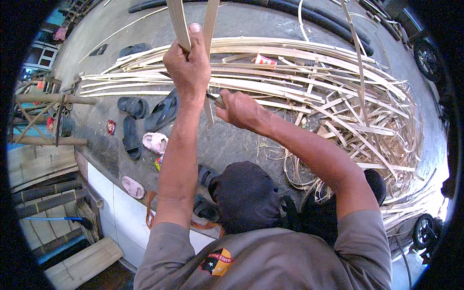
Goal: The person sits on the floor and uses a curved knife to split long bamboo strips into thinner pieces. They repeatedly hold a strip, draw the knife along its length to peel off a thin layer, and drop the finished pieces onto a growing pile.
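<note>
My left hand [189, 67] is raised, closed round a pale bamboo strip [179, 23] with its thumb pointing up. A second bamboo length [210, 24] rises beside it, and a narrow end [209, 112] hangs below, close to my wrist. Whether these are one split piece or two, I cannot tell. My right hand [240, 110] grips a knife [218, 100] just right of the left wrist. Most of its blade is hidden behind that wrist; a dark tip seems to show on the far side.
Long bamboo strips [251, 88] lie across the floor, with tangled shavings [367, 140] at right. Dark sandals [132, 107], pink clogs [155, 142] and a red-and-white cup [265, 60] lie around. Bamboo frames [50, 108] stand left, dark pipes [319, 17] behind, wheels [427, 58] right.
</note>
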A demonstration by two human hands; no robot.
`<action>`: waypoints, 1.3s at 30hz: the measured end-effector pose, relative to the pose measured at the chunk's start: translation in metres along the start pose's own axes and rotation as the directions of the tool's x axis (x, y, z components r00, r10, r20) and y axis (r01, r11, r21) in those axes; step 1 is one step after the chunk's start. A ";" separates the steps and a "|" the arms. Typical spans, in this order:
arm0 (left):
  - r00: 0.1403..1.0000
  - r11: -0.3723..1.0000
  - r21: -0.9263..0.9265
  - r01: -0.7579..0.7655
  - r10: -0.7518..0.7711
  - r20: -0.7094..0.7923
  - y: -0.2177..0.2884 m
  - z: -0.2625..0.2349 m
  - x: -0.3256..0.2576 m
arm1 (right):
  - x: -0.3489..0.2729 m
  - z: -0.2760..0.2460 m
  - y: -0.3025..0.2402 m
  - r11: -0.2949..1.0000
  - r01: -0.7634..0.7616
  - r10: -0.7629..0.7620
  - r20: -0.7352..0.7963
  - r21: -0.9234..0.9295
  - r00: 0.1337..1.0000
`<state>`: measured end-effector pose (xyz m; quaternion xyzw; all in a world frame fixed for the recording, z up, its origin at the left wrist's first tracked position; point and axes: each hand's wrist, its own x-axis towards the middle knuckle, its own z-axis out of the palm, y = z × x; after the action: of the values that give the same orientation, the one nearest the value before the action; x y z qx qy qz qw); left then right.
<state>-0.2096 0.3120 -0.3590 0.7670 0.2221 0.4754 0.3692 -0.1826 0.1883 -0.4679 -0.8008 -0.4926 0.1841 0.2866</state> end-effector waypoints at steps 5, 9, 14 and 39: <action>0.999 0.998 -0.046 -0.049 0.049 -0.006 -0.007 -0.002 0.004 | 0.009 -0.002 0.002 0.992 -0.041 0.037 -0.040 -0.122 0.999; 0.998 0.984 -0.168 0.060 -0.063 -0.014 -0.008 -0.009 -0.001 | 0.004 0.004 0.008 0.985 0.006 -0.029 0.130 0.170 0.991; 0.994 0.939 -0.345 -0.002 -0.036 -0.106 -0.009 -0.020 -0.011 | -0.002 0.011 0.008 0.994 -0.088 0.079 0.127 0.063 0.989; 0.963 0.845 -0.534 0.030 -0.168 -0.212 -0.019 -0.055 -0.015 | 0.015 0.147 0.078 0.957 -0.252 0.218 0.214 0.143 0.952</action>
<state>-0.2657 0.3328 -0.3668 0.5580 0.1678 0.5910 0.5579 -0.2076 0.2157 -0.6310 -0.8048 -0.4018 0.3359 0.2795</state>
